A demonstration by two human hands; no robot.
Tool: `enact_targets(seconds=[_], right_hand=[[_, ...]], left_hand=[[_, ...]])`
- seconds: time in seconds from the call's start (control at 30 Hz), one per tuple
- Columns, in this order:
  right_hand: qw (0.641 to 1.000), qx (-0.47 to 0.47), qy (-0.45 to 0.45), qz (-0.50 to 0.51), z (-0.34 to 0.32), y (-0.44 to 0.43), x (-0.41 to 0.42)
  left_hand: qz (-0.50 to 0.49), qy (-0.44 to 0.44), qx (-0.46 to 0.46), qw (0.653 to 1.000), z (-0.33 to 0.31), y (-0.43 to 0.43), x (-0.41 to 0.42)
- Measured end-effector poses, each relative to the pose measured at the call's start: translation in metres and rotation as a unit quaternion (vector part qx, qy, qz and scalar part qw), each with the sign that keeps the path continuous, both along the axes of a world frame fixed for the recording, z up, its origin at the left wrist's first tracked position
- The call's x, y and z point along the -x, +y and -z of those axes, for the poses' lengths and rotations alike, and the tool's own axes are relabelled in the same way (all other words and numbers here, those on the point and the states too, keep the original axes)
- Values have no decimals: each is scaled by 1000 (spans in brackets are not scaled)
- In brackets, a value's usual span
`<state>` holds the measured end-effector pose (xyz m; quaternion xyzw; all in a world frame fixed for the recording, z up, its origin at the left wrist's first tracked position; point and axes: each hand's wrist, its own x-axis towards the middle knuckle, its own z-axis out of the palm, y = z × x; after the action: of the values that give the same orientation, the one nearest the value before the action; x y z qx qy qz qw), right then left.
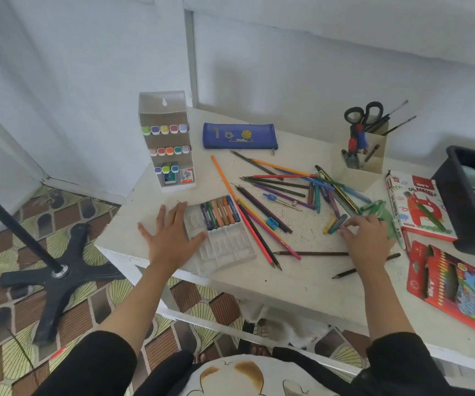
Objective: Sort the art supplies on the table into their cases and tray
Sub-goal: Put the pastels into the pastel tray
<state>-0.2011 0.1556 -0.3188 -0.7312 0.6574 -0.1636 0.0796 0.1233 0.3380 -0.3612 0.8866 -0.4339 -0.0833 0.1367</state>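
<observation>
Rests left hand (170,238) flat on the tabletop (302,281), fingers straight and spread, thumb side touching the left edge of the white tray (230,248). Shows a row of oil pastels (220,213) lying in the tray's far half. Bends right hand (366,235) fingers down onto two loose pastels (336,224), yellow and teal; cannot tell whether gripped or merely touched. Shows coloured pencils (273,195) scattered between tray and right hand, a blue sharpener (272,222) among them. Places the oil pastel box (422,207) just right of the right hand, the blue pencil case (239,135) at the back.
</observation>
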Motion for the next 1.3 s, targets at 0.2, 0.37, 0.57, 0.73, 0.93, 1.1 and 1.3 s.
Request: enact_targets(seconds=[0.2,0.37,0.57,0.73,0.93,1.1,1.3], right_hand=[[965,59,-181,-179,-17,5,-26],[920,13,-307,-243,-25,26,-69],[868,-76,-380,-309,-21,54,-124],[845,-119,-344,-392,-8,71,-162],[834,-94,-233,-491,5,78,-192],[849,-74,-140,-504,12,81,-196],[874,-23,-84,-478,17,87,-188]], left_hand=[[2,10,-1,1000,-1,0,-1],[3,22,0,1000,-3,1,0],[9,27,-13,1000,-4,2,-1],[7,36,-7,999,-3,2,0],[14,36,-26,999,-3,3,-2],[28,25,-30,999,-1,4,-3],[42,18,-28,999,4,4,-6]])
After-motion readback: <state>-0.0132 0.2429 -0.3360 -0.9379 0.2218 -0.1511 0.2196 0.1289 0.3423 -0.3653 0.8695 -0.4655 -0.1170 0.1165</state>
